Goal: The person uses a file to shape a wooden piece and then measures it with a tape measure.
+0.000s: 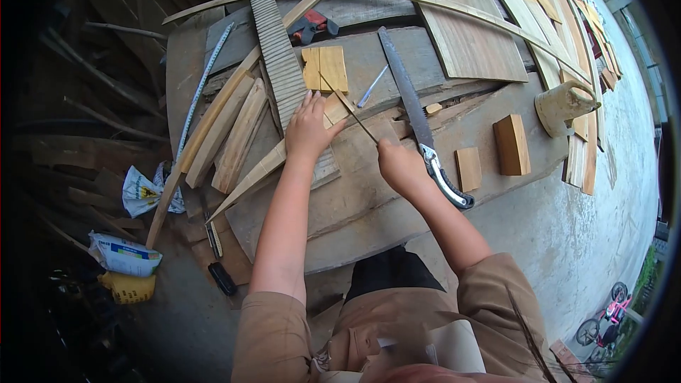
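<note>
My right hand (404, 167) is wrapped round the near end of a thin, dark file (364, 128), its exact kind hard to make out. The tool slants up and left across a small wooden block (333, 110). Over that block lies my left hand (310, 128), fingers forward and thumb spread to the right, holding it down. Beyond the fingertips sits a square yellowish wood piece (326, 67). A ridged wooden strip (275, 50) passes beside my left hand. Right of the file rests a folding handsaw (408, 92), and a blue-white pen (372, 86) lies between them.
Two loose wood blocks (512, 145) (467, 169) and a stained plastic jug (557, 106) stand at the right. A long curved strip (425, 0) spans the back. At left are a tape measure (206, 85), a utility knife (213, 237) and bags (128, 252).
</note>
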### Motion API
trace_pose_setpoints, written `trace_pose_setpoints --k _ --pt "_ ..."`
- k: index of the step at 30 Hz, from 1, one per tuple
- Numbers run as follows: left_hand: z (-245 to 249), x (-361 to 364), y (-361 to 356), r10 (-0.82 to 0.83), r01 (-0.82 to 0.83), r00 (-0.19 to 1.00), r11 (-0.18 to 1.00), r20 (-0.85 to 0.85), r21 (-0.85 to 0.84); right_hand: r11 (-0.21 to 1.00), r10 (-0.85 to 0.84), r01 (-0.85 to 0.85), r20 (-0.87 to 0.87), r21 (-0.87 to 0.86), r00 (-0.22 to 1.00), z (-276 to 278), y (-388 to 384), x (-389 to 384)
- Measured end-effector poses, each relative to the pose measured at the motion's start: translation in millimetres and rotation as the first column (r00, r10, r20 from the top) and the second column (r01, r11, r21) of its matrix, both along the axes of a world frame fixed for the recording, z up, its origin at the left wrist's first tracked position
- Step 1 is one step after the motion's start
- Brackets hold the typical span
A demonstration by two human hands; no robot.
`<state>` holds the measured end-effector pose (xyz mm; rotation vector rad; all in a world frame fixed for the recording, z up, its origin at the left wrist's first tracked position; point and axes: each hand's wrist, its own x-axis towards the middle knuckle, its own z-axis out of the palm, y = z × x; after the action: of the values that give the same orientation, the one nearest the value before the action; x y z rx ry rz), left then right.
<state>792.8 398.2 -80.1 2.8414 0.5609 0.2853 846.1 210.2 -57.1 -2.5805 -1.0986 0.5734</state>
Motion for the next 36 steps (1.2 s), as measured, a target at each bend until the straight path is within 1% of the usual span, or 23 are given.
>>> trace_pose_setpoints --k 1,3,4,6,9,10,12,13,15,17,19,20,22,23,26,27,28,30,32,34,36 --pt "1.9 2.6 1.1 -0.019 0.019 1.000 1.000 0.011 0.002 0.999 -0.004 0.003 -0.031 -0.046 1.000 8.4 -21.0 -8.1" --pt "1.5 1.4 0.2 0.006 -0.006 1.000 0.999 -0.006 -0.035 0.988 -0.017 -0.001 -0.114 -0.156 0.993 27.1 -50.0 -16.7" --pt "0.4 3.1 2.1 0.003 -0.003 1.000 0.999 -0.001 -0.037 0.987 -0.020 0.003 -0.108 -0.158 0.994 26.2 -47.1 -13.7" --pt "-3.6 -0.2 1.1 -0.004 0.003 1.000 1.000 0.031 0.021 0.997 -0.014 0.007 -0.089 -0.083 0.996 18.8 -34.7 -7.6" --pt "-4.4 -0.2 1.6 -0.006 0.005 1.000 1.000 0.027 0.013 0.999 -0.023 0.023 -0.008 0.026 1.000 -4.1 27.6 8.6" --pt "-2.7 1.5 0.6 -0.001 0.000 1.000 1.000 0.028 0.015 0.999 -0.018 0.018 -0.007 0.028 1.000 -8.5 35.2 14.6" --pt "-1.3 0.3 0.0 0.016 -0.016 1.000 1.000 0.007 0.011 0.994 -0.038 0.040 -0.020 0.102 0.999 -14.1 43.2 18.3" --pt "-2.1 -2.5 -0.7 0.014 -0.014 1.000 1.000 0.001 0.006 0.994 -0.040 0.043 -0.026 0.098 0.999 -13.9 37.5 14.7" --pt "-1.5 1.3 0.0 0.007 -0.006 1.000 1.000 -0.008 0.026 0.997 -0.044 0.049 -0.090 0.057 0.995 -5.6 13.0 9.1" --pt "0.1 1.5 -0.7 0.002 -0.001 1.000 1.000 -0.015 0.017 0.998 -0.055 0.051 -0.101 -0.042 0.993 6.7 -19.7 -10.0" --pt "0.1 1.7 0.7 0.003 -0.003 1.000 1.000 -0.024 0.010 0.993 -0.053 0.037 -0.154 -0.109 0.987 20.8 -48.3 -20.9" --pt "-0.6 2.3 1.6 -0.001 0.001 1.000 1.000 -0.012 0.017 0.993 -0.053 0.037 -0.148 -0.110 0.988 19.8 -46.2 -17.8" --pt "-1.4 -0.1 -0.5 0.004 -0.004 1.000 1.000 -0.005 0.014 0.998 -0.037 0.031 -0.122 -0.052 0.992 17.6 -39.8 -8.1" --pt "-0.2 0.5 -1.0 0.011 -0.011 1.000 1.000 -0.006 0.011 0.998 -0.016 0.009 -0.127 -0.055 0.992 16.4 -22.9 -0.2" --pt "-2.1 1.1 0.0 0.024 -0.024 1.000 1.000 0.005 0.003 0.999 0.010 -0.009 -0.028 0.041 1.000 -14.5 30.1 16.8" --pt "-1.3 1.6 -0.5 0.020 -0.020 1.000 1.000 -0.001 0.000 0.997 0.008 -0.009 0.010 0.082 1.000 -16.7 39.9 18.7" --pt "-1.2 1.2 -0.5 0.026 -0.026 1.000 1.000 -0.002 0.002 0.996 0.015 -0.015 0.009 0.084 1.000 -18.4 38.0 17.9" --pt "-0.1 0.6 -0.9 0.047 -0.048 0.999 0.998 -0.013 -0.044 0.998 -0.026 0.027 -0.025 0.065 0.999 -16.6 24.7 11.0" --pt "2.9 1.5 -1.2 0.055 -0.056 0.998 0.996 -0.016 -0.064 0.999 -0.037 0.035 -0.073 -0.023 0.997 7.1 -9.6 -5.3" --pt "5.1 0.7 0.7 0.069 -0.070 0.997 0.994 -0.018 -0.082 0.993 -0.019 0.003 -0.131 -0.117 0.991 19.6 -43.5 -14.6" --pt "4.3 1.2 -0.5 0.053 -0.055 0.998 0.996 -0.019 -0.069 0.994 -0.017 0.004 -0.115 -0.109 0.993 30.5 -40.2 -4.1"
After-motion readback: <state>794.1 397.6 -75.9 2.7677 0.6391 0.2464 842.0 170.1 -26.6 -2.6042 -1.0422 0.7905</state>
